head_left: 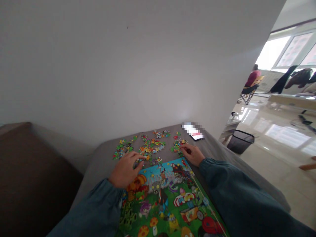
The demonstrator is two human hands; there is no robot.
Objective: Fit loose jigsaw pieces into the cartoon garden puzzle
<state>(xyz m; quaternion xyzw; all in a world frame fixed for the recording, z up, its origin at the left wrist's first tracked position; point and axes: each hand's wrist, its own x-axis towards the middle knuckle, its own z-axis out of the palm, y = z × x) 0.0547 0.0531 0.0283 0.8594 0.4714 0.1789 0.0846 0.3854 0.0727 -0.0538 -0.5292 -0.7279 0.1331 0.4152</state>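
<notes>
A colourful cartoon picture board (pixel 168 197) lies in front of me on a grey cloth. Its top edge borders loose jigsaw puzzle pieces (pixel 153 144), spread in several clusters. My left hand (pixel 127 168) is over the board's upper left corner, fingers apart, with the index fingertip near some orange and yellow pieces. My right hand (pixel 194 154) is beside the board's upper right corner. Its fingers are bent together at the edge of the right cluster of pieces (pixel 178 144); whatever they pinch is too small to make out.
A lit phone (pixel 194 131) lies at the cloth's back right, near the white wall (pixel 148 65). A brown panel (pixel 34 171) stands at left. To the right are a mesh waste bin (pixel 240 141) on the shiny floor and a distant seated person (pixel 253 78).
</notes>
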